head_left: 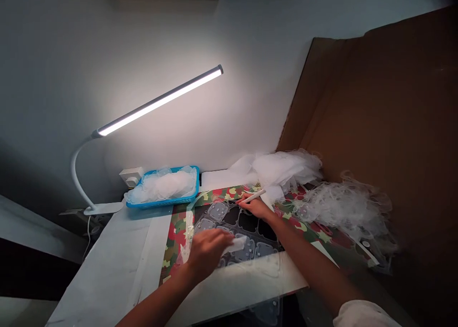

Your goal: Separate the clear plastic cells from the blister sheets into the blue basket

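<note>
Grasping a white pen-like tool (252, 197) in the right hand (253, 206), at one o'clock on the dark sheet with rounded cells (232, 217) straight ahead; held slanted, likely for fine control. Apparently pinching a small whitish piece (239, 244), blurred, in the left hand (211, 248), over the sheet's seven o'clock side. Lit from ten o'clock by an LED bar lamp (161, 101), angled inward presumably against shadows. Flanked by a blue basket (162, 204) at eleven, filmy white pieces (282, 168) at one, tangled translucent strips (352, 203) at two, probably for easy reach.

White pen-like tool (256, 195), blue basket (181, 200)
</note>
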`<state>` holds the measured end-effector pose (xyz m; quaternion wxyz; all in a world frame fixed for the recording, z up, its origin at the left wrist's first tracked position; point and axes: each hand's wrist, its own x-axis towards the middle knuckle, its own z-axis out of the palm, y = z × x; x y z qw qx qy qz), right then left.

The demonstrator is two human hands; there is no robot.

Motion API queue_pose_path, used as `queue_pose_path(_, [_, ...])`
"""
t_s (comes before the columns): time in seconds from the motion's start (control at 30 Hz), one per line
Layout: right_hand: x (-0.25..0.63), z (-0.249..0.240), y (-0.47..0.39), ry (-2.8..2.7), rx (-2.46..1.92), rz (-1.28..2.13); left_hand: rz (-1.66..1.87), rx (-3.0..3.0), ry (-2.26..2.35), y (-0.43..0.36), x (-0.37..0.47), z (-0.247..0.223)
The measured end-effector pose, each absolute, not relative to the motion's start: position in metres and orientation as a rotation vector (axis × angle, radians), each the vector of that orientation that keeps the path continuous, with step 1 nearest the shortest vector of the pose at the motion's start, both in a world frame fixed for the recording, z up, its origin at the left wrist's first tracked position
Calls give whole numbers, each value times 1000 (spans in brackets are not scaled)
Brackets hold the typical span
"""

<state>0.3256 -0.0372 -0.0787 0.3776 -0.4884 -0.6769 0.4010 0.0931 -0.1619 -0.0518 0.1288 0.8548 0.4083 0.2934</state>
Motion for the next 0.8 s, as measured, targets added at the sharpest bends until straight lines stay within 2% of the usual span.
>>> queue_pose_path(0.13, [331, -64, -41, -1637, -1282, 874, 946, 1828, 1514, -138, 61, -47])
queue_pose_path(0.23, [310, -59, -52, -1635, -1232, 791, 863, 1722, 1672, -111, 41, -49])
queue_pose_path(0.4, [251, -75, -69, -1891, -1046, 898, 639, 2039, 1732, -102, 43, -56])
queue_pose_path(0.57, [232, -89, -64, -1997, -988, 730, -24, 2568, 1794, -120, 56, -66])
queue_pose_path(0.8, [225, -92, -62, -2112, -979, 652, -139, 2614, 1809, -126, 62, -72])
